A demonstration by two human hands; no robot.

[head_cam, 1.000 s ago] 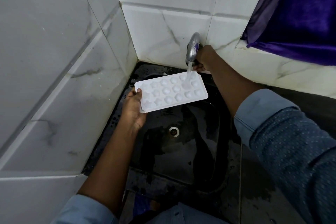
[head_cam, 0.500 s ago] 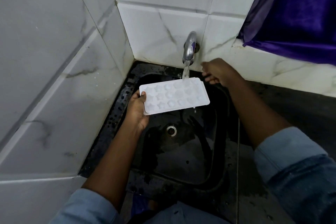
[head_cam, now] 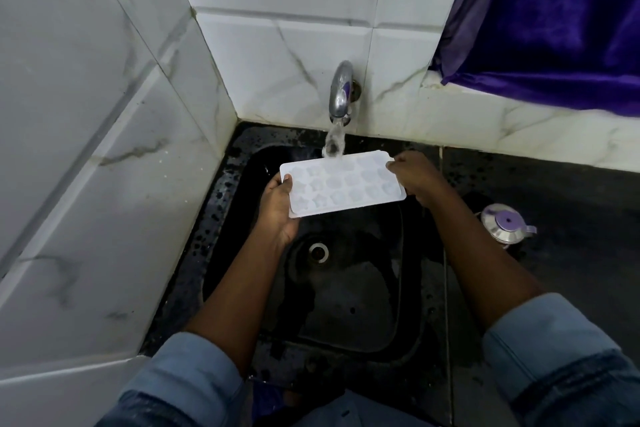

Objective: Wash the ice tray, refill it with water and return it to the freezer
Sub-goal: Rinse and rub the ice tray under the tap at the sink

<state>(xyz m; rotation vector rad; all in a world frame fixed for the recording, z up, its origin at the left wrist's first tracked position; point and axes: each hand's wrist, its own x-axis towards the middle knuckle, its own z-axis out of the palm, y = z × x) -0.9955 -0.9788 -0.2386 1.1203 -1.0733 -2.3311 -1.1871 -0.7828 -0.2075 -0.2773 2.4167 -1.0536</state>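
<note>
A white ice tray (head_cam: pixel 341 184) with several shaped pockets is held level over the black sink (head_cam: pixel 360 308). My left hand (head_cam: pixel 277 208) grips its left end, thumb on top. My right hand (head_cam: pixel 414 175) pinches its right end. Water runs from the chrome tap (head_cam: pixel 341 90) on the back wall onto the tray's far edge near the middle.
White marble tiles close in the left and back of the sink. A purple cloth (head_cam: pixel 554 21) hangs at the upper right. A steel lid with a purple knob (head_cam: pixel 505 225) rests on the dark counter right of the sink. The drain (head_cam: pixel 318 251) sits below the tray.
My right hand left the tap and came down to take the tray's right end. The tray now lies under the running water, held by both hands.
</note>
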